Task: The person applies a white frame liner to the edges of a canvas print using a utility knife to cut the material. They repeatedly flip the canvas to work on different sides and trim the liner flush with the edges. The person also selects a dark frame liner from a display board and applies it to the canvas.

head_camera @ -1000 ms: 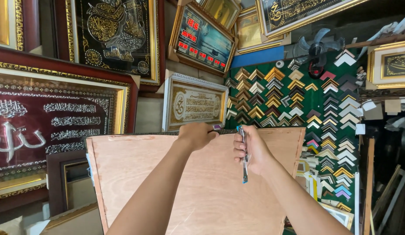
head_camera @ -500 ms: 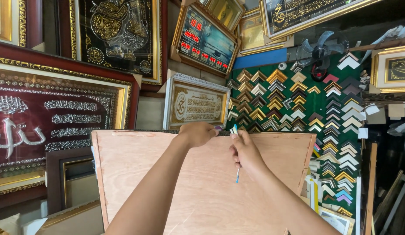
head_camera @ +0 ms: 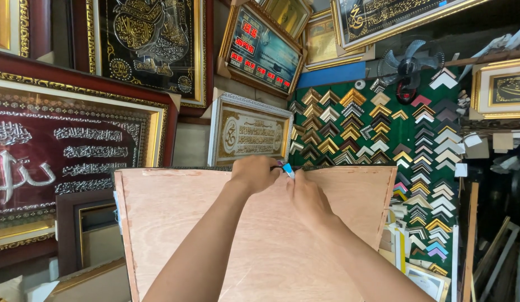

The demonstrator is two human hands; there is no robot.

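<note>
Head view: a plywood backing board [head_camera: 254, 235] stands upright in front of the person, its bare face toward the camera and its long axis running left to right. Both hands meet at the middle of its top edge. The left hand [head_camera: 254, 173] is curled closed over that edge, fingers folded down behind it, apparently pinching the board and whatever lies at its back. The right hand [head_camera: 307, 193] rests on the board's face just beside the left, closed around a small tool with a blue tip [head_camera: 288, 169]; the tip points up and left, touching or nearly touching the left hand's knuckles right at the edge. Most of the tool is hidden inside the fist, so its kind cannot be told. The two hands are about equally near the edge, with the right one slightly lower.

Along the top edge the board runs bare to both corners. Behind it hang a white-framed calligraphy panel [head_camera: 248, 131] and a green display board of frame corner samples [head_camera: 405, 134], both close behind the edge. A large red framed panel [head_camera: 64, 151] stands to the left, and loose frames lean at the right.
</note>
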